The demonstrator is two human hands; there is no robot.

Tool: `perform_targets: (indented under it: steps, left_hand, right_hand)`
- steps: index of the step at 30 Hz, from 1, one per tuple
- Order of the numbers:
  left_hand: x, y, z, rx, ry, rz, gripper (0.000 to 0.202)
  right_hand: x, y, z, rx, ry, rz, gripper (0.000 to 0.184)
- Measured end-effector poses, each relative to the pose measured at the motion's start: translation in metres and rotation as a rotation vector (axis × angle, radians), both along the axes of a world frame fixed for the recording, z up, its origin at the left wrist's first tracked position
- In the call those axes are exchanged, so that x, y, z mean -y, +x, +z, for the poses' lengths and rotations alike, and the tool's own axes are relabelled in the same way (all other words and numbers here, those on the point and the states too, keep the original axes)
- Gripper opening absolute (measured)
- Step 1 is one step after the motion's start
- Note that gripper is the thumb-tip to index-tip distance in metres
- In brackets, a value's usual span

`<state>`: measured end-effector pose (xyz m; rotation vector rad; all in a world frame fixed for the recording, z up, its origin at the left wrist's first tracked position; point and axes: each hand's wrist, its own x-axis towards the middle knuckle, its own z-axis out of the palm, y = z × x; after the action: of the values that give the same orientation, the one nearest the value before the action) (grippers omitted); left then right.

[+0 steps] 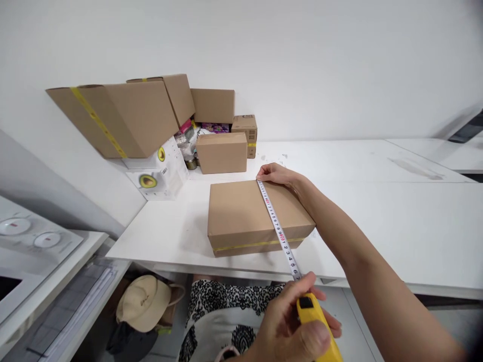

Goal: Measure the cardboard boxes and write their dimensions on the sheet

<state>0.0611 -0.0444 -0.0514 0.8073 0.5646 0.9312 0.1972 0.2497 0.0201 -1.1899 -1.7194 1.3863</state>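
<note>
A closed brown cardboard box (pixel 241 211) lies on the white table, with yellow tape along its front side. My left hand (pixel 287 322) is wrapped around the yellow case of a tape measure (pixel 319 322), low in front of the table edge. The white metal blade (pixel 279 229) runs out from the case across the top of the box to its far edge. There my right hand (pixel 275 173) pinches the blade's end, its forearm reaching over the box's right side.
Stacked cardboard boxes (pixel 139 110) stand at the back left above a white carton with avocado pictures (pixel 154 176). A smaller box (pixel 222 153) sits beside them. Left is a white appliance with dials (pixel 33 251); below, a beige cap (pixel 143 301). The white table (pixel 396 216) stretches right.
</note>
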Motion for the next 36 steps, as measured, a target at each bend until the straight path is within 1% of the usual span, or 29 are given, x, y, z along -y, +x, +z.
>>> perform_targets:
  steps: [2, 4, 6, 8, 10, 12, 15, 18, 21, 23, 24, 26, 28, 29, 31, 32, 33, 35, 36]
  left_hand:
    - [0.004, 0.001, -0.006, -0.004, -0.002, -0.054, 0.081]
    - [0.007, -0.001, -0.007, -0.030, -0.019, -0.079, 0.085]
    - [0.008, -0.004, -0.004, -0.052, -0.032, -0.047, 0.085]
    - [0.009, -0.007, 0.001, -0.054, -0.019, -0.018, 0.084]
    - [0.009, -0.009, 0.005, -0.051, -0.008, -0.019, 0.084]
    - [0.009, -0.009, 0.008, -0.051, -0.010, -0.021, 0.084]
    - [0.009, -0.008, 0.009, -0.056, -0.017, -0.006, 0.083]
    - [0.010, -0.007, 0.009, -0.080, -0.017, -0.009, 0.085]
    - [0.010, -0.006, 0.009, -0.095, -0.021, -0.016, 0.088]
    - [0.008, -0.008, 0.011, -0.103, -0.026, -0.018, 0.088]
    - [0.006, -0.010, 0.013, -0.113, -0.033, -0.027, 0.087]
    - [0.002, -0.019, 0.018, -0.149, -0.052, -0.052, 0.083]
    - [-0.004, -0.034, 0.023, -0.234, -0.050, -0.093, 0.075]
    - [-0.006, -0.044, 0.024, -0.297, -0.036, -0.105, 0.068]
    - [-0.009, -0.066, 0.023, -0.430, 0.018, -0.078, 0.059]
    - [-0.010, -0.077, 0.020, -0.485, 0.046, -0.041, 0.058]
    - [-0.010, -0.086, 0.015, -0.529, 0.067, 0.008, 0.060]
    - [-0.008, -0.099, 0.003, -0.581, 0.086, 0.082, 0.069]
    - [-0.007, -0.101, -0.003, -0.594, 0.082, 0.085, 0.073]
  right_hand:
    - [-0.013, -0.003, -0.004, 0.085, -0.002, 0.024, 0.028]
    - [-0.016, -0.004, -0.007, 0.077, 0.019, -0.001, 0.029]
    - [-0.009, -0.003, -0.008, 0.006, 0.053, -0.055, 0.030]
    - [0.003, 0.000, -0.007, -0.075, 0.078, -0.099, 0.028]
    - [0.015, 0.003, -0.003, -0.109, 0.061, -0.091, 0.027]
    - [0.021, 0.005, 0.001, -0.087, 0.021, -0.043, 0.029]
    - [0.024, 0.006, 0.009, -0.019, 0.001, 0.017, 0.028]
    - [0.026, 0.005, 0.013, 0.029, 0.005, 0.025, 0.024]
    - [0.024, 0.002, 0.009, 0.034, 0.016, -0.006, 0.023]
    - [0.016, -0.001, 0.005, 0.005, 0.043, -0.048, 0.025]
    - [0.011, -0.002, 0.003, -0.006, 0.062, -0.064, 0.025]
    - [-0.001, -0.001, 0.004, -0.010, 0.099, -0.052, 0.025]
    - [-0.007, 0.006, 0.012, -0.046, 0.153, -0.026, 0.023]
    - [-0.004, 0.014, 0.018, -0.091, 0.196, -0.039, 0.022]
    - [0.014, 0.033, 0.031, -0.221, 0.319, -0.128, 0.022]
    - [0.029, 0.045, 0.036, -0.271, 0.390, -0.191, 0.022]
    - [0.048, 0.056, 0.039, -0.315, 0.471, -0.225, 0.022]
    - [0.092, 0.072, 0.036, -0.363, 0.573, -0.258, 0.022]
    - [0.114, 0.076, 0.031, -0.349, 0.573, -0.265, 0.021]
